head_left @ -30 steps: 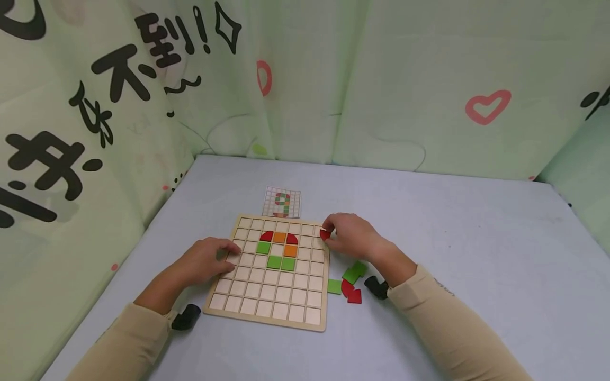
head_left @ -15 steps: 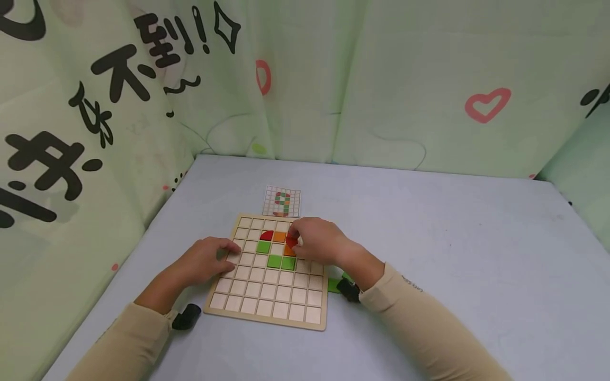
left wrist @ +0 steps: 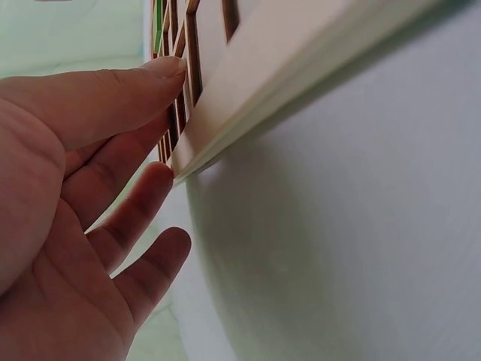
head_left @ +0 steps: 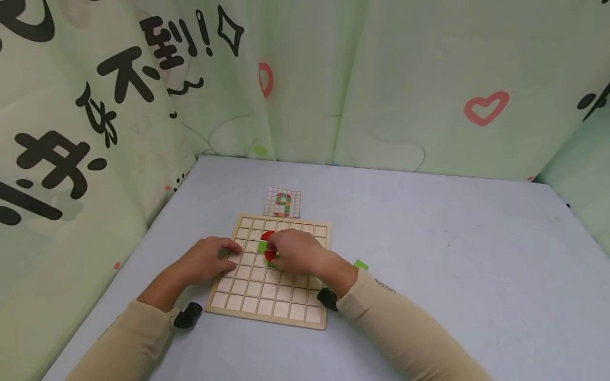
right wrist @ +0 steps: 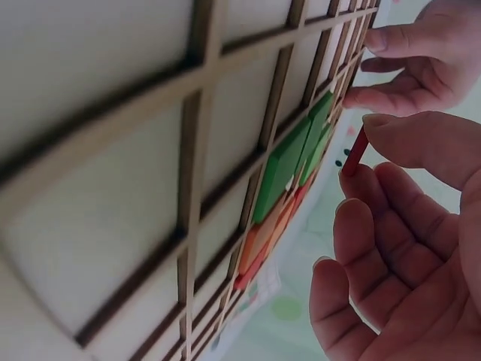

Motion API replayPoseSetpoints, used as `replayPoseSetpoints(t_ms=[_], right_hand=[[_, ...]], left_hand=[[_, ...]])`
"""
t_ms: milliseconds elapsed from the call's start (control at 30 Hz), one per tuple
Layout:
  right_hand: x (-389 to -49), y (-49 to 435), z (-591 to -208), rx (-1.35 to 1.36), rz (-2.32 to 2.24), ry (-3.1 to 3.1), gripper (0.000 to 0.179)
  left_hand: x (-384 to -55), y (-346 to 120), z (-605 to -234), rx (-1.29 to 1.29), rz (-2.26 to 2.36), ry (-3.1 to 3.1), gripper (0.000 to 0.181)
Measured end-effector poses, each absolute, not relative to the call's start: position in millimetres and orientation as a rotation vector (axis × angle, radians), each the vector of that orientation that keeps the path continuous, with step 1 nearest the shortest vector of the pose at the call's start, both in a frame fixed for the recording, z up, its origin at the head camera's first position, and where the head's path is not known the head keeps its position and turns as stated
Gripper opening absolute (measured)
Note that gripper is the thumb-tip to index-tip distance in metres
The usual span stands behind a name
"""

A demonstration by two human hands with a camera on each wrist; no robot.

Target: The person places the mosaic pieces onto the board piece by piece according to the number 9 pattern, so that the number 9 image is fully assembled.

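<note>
A red tile (head_left: 270,256), with a rounded edge, is pinched between the thumb and index finger of my right hand (head_left: 300,252). The right wrist view shows this tile (right wrist: 355,153) edge-on, held just off the gridded wooden board (head_left: 264,316). On the board lie green tiles (right wrist: 281,167), orange tiles (right wrist: 263,239) and red ones; in the head view my right hand covers most of them. A rounded red tile (head_left: 267,235) and a green tile (head_left: 262,246) still show. My left hand (head_left: 207,259) rests at the board's left edge, fingers relaxed and fairly straight, thumb touching its top face.
Behind the board lies a small pattern card (head_left: 283,202) with a coloured figure on a grid. A loose green tile (head_left: 361,264) peeks out beyond my right wrist, which hides other loose pieces. A pale cloth covers the table (head_left: 429,238).
My right hand has carried the red tile from the board's right edge leftward over the tiles, to just below the left green one. The left hand has stayed at the board's edge.
</note>
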State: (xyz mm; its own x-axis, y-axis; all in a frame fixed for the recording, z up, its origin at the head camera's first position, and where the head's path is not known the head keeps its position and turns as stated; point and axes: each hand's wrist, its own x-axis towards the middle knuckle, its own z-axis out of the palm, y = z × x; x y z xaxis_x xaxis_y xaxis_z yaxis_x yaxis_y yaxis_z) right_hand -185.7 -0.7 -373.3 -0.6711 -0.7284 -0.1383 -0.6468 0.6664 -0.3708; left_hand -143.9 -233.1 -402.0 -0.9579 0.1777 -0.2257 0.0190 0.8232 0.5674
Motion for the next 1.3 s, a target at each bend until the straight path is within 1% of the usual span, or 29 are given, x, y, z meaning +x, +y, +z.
replayPoseSetpoints(t_ms=[400,900,1300], right_hand=[[-180.9,-17.6,-373.0,-1.105,-0.347,2.623,0.005],[-181.5,-23.3,-377.5,-1.085,-0.288,2.643,0.013],[-179.3,-26.8,-379.3,-1.078,-0.245,2.660,0.012]], left_hand=[[-143.6,-233.1,-400.2,0.173,0.851,2.734,0.031],[-142.9,-232.3,-400.4,0.162,0.851,2.736,0.031],[-142.1,-233.2,-400.2,0.185,0.860,2.744,0.030]])
